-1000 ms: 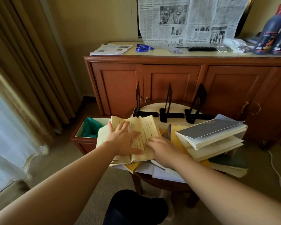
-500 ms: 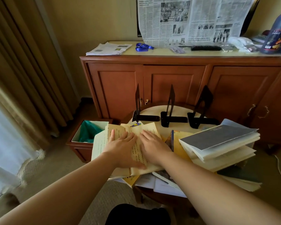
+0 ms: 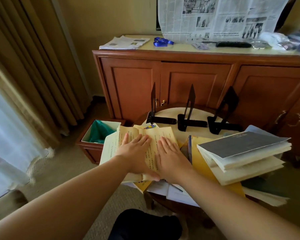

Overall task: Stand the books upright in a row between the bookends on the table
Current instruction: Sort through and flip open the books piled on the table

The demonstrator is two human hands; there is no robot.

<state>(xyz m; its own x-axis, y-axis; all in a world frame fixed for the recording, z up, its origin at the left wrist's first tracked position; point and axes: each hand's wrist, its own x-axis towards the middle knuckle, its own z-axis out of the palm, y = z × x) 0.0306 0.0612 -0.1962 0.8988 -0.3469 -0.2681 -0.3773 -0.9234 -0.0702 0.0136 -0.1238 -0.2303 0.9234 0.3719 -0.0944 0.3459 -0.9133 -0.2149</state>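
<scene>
Hands flat on open book; print unreadable.

Curtained room, wooden sideboard

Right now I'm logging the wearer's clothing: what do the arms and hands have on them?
Nothing visible: the left hand and right hand are bare, with no rings, watch or gloves. Both forearms are uncovered as far as the frame shows; no sleeves appear.

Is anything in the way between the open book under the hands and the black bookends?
No. Both hands lie flat on the open book, and only bare table shows between it and the three bookends.
</scene>
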